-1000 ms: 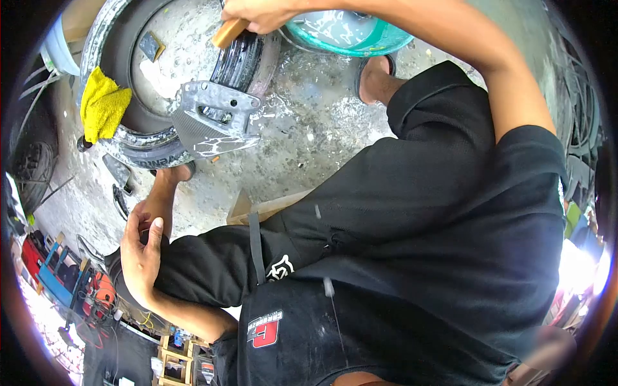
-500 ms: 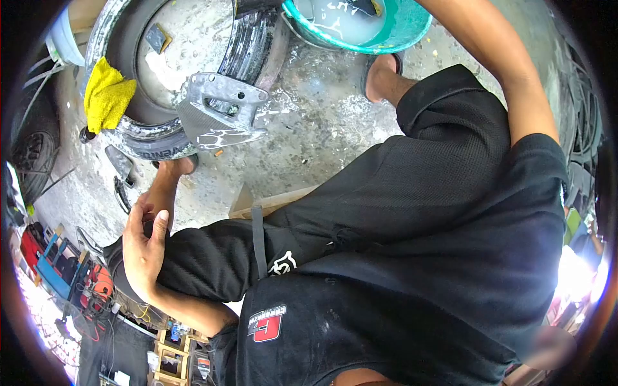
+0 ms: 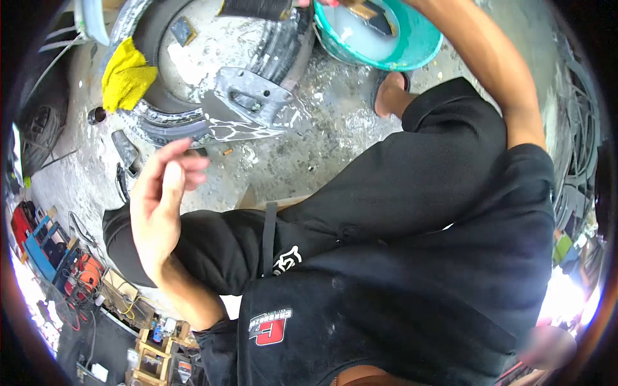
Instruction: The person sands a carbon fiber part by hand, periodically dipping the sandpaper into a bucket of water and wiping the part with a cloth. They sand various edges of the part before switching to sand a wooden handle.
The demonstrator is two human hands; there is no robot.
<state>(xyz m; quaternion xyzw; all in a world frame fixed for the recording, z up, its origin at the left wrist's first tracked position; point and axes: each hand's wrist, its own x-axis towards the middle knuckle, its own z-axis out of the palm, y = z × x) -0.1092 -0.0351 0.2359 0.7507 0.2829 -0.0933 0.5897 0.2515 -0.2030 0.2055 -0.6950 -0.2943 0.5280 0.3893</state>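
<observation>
My left hand (image 3: 156, 209) is raised above my left knee, fingers loosely apart and slightly blurred, holding nothing. Beyond its fingertips, a grey-and-black panel (image 3: 248, 106) with cut-out openings and wet white suds leans on a tire (image 3: 170, 125) lying flat. My right arm stretches to the top edge, where only bits of my right hand (image 3: 320, 2) show by the rim of a teal bucket (image 3: 421, 48); its grip is cut off. Cloudy water fills the bucket, with a dark and tan block (image 3: 374, 18) in it. A black curved piece (image 3: 254, 8) juts in near those fingers.
A yellow cloth (image 3: 129, 77) drapes over the tire's left side. Inside the tire ring lies a small dark pad (image 3: 183, 30). A grey pointed piece (image 3: 125, 151) rests on the wet, stained floor. Tools and an orange machine (image 3: 85, 273) crowd the lower left; coiled hoses (image 3: 579, 128) lie at right.
My left hand has lifted off the knee area and reached forward, fingers spreading. The view has shifted, so the tire and bucket sit lower and further right; bits of my right hand now show.
</observation>
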